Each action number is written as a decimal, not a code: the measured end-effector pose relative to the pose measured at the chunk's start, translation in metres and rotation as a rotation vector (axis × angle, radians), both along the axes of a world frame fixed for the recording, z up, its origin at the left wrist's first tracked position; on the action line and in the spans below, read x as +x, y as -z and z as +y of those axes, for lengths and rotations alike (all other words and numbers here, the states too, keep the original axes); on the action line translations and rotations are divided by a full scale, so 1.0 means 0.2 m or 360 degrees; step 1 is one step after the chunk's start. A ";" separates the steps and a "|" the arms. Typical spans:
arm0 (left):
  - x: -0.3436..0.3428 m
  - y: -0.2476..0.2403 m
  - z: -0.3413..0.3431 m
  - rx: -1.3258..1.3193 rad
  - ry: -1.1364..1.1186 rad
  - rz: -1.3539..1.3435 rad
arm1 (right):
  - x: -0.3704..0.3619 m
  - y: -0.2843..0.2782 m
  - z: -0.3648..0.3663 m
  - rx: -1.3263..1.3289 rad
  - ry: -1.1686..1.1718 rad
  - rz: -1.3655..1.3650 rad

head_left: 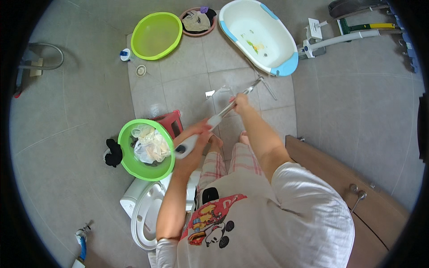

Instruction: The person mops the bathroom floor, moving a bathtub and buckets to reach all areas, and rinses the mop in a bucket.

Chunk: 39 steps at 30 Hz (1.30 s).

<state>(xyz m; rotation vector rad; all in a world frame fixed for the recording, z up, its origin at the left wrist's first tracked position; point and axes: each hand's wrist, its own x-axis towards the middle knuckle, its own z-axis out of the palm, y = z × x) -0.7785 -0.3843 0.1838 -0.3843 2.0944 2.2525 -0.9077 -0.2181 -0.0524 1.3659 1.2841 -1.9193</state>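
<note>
Both my hands are on a long-handled floor squeegee [215,121] with a pale grey and white pole, held at a slant in front of me. Around the thick upper end is my left hand [195,137], beside the green basin. Farther down the pole my right hand [241,103] is closed round the metal part. The squeegee's thin bar [269,89] rests close to the tiled floor [183,91], beside the baby bathtub [268,49]. Several coloured scraps lie in the white and blue tub.
A green basin [124,163] of pale cloths or bags stands at left by a red stool [175,121] and toilet [145,225]. Farther off are a lime basin [139,52] and a pink basin [199,34] of clothes. A floor drain [140,70] lies near the left wall; a wooden door [330,178] is at right.
</note>
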 end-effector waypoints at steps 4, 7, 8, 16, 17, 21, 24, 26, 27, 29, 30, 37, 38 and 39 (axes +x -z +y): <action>0.14 -0.19 -0.24 -0.0223 -0.0214 0.0040 | 0.14 0.07 -0.44 -0.0278 -0.0030 -0.0013; 0.26 -0.33 -0.35 -0.0392 -0.0377 -0.0047 | 0.24 -0.05 -0.69 -0.0515 -0.0295 0.0021; 0.29 -0.36 -0.37 -0.0447 -0.0365 -0.0014 | 0.25 -0.10 -0.76 -0.0497 -0.0288 -0.0023; 0.43 -0.49 -0.34 -0.0398 -0.0349 0.0042 | 0.40 -0.42 -0.61 -0.0648 -0.0051 -0.0138; 0.41 -0.46 -0.32 -0.0280 -0.0309 0.0010 | 0.41 -0.40 -0.50 -0.0614 0.0077 -0.0177; 0.26 -0.24 -0.10 -0.0019 0.0029 -0.0203 | 0.47 -0.20 0.06 -0.0523 0.0369 -0.0131; 0.05 -0.07 0.21 0.0132 0.0472 0.0012 | 0.41 -0.10 0.53 -0.0148 0.0375 -0.0146; -0.06 0.00 0.42 0.0072 0.0707 0.0120 | 0.35 -0.01 0.76 0.0131 0.0781 -0.0075; -0.11 0.04 0.51 0.0030 0.0802 0.0175 | 0.31 0.06 0.87 0.0238 0.0887 -0.0068; -0.14 0.16 0.64 0.0080 0.0768 0.0181 | 0.25 0.10 0.98 0.0283 0.0835 -0.0256; -0.15 0.20 0.65 0.0138 0.0744 0.0192 | 0.24 0.14 0.94 0.0269 0.0806 -0.0262; -0.39 -0.06 -0.17 -0.0039 0.0579 -0.0002 | 0.10 0.10 0.10 -0.0259 0.0133 -0.0233; -0.40 -0.17 -0.30 -0.0102 0.0483 -0.0164 | 0.09 0.08 -0.10 -0.0387 0.0214 -0.0211; -0.40 -0.29 -0.41 -0.0138 0.0394 -0.0230 | 0.08 0.05 -0.29 -0.0508 0.0301 -0.0189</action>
